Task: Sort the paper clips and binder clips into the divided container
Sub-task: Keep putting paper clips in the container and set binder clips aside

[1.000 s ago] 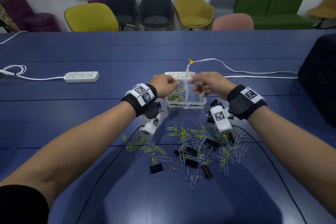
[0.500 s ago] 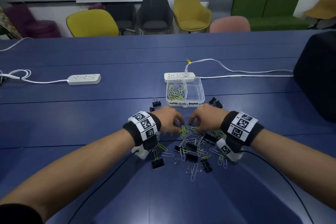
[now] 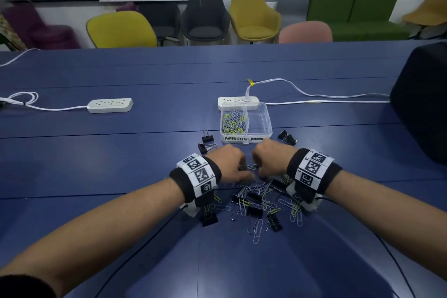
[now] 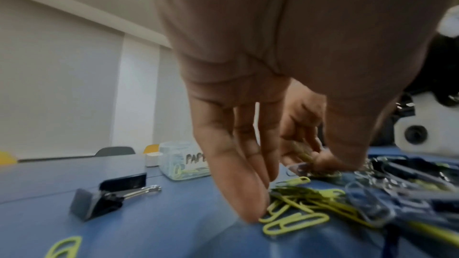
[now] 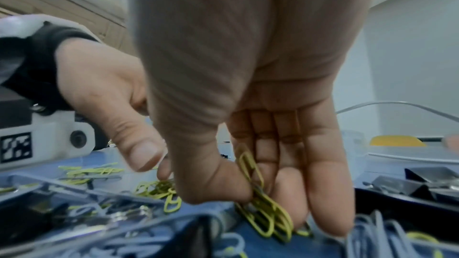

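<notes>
- Your right hand (image 5: 261,105) is down in the pile, thumb and fingers pinching a bunch of yellow-green paper clips (image 5: 263,209) just above the desk (image 3: 121,164).
- Your left hand (image 3: 229,164) sits right beside it over the same pile, fingers pointing down, fingertips (image 4: 250,215) touching the desk next to loose yellow-green clips (image 4: 293,223). Thumb tip is pressed into the silver clips, but I can't tell if it's actually got one.
- Both hands are close together, knuckles nearly meeting, just on your side of the divided container (image 3: 266,116).
- Container's clear plastic, standing upright against a white power strip (image 3: 238,101). Its left compartment, labelled "PAPER CLIPS", holds a heap of silver and yellow-green clips (image 3: 233,122). The right compartment looks bare.
- Mixed pile (image 3: 256,203) of paper clips and black binder clips is spread on the desk below your wrists.
- Two binder clips (image 3: 206,144) lie left of the container, two more (image 3: 286,136) off its right corner.
- A second power strip (image 3: 110,105) rests well off to the left.
</notes>
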### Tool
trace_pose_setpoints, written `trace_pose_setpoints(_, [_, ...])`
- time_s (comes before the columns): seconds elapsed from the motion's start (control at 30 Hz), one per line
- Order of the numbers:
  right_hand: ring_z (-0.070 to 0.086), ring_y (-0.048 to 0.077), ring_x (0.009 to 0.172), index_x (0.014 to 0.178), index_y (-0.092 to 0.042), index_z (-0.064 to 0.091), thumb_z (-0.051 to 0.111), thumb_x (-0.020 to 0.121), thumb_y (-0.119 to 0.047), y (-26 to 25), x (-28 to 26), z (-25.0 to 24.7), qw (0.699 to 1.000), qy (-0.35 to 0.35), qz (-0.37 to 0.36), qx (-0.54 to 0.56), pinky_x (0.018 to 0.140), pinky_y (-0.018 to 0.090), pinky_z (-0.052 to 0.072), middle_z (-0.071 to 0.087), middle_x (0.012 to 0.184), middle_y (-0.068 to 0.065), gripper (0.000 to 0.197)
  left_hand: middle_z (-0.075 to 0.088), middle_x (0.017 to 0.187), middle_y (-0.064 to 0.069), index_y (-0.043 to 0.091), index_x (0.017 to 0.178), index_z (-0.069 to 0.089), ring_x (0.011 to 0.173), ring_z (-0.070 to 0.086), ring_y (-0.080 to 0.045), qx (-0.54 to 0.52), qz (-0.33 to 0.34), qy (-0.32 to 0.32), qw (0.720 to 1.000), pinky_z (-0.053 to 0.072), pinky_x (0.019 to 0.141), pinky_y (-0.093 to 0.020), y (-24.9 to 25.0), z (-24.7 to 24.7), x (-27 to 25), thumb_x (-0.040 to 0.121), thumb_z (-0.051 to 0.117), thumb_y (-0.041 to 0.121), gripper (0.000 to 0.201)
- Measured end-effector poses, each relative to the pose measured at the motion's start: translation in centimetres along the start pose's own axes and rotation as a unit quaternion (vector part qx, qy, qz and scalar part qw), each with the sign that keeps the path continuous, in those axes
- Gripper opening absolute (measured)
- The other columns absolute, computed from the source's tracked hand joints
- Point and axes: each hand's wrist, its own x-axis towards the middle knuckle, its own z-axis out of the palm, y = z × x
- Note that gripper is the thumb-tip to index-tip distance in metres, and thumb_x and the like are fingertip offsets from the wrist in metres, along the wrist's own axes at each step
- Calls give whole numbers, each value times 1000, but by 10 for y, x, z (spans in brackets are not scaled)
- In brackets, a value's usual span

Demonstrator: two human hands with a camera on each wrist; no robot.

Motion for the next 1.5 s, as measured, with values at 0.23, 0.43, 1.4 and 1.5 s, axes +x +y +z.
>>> trace_pose_setpoints(0.23, [63,13,67,87,-14,73,70,72,-9,30,0,-3,968,46,55,240,62,25,55,73,82,5,16,66,105,-6,15,106,62,97,62,-26,56,-22,-9,998,49,75,-31,6,-2,11,70,74,59,58])
trace_pose_setpoints(0.43, [57,13,48,98,-2,65,59,90,0,42,-3,-3,791,9,75,607,49,24,53,58,58,2,11,70,100,0,18,99,69,92,63,-19,-2,8,-15,1000,43,71,-24,3,-5,10,78,76,28,24])
trace_pose_setpoints(1.4, [14,8,33,57,-22,32,41,91,-31,38,-11,5,661,-89,187,721,40,14,12,22,48,-6,36,67,101,10,31,106,72,87,64,-7,-43,151,-108,982,53,75,-25,-9,-12,-27,70,83,39,38])
trace_pose_setpoints(1.5, [19,11,42,68,-20,42,41,88,-24,33,-11,5,719,-67,171,671,40,17,18,25,55,-4,20,71,87,10,26,99,74,75,65,0,-70,146,-90,983,53,71,-21,-12,-4,-28,76,80,30,24])
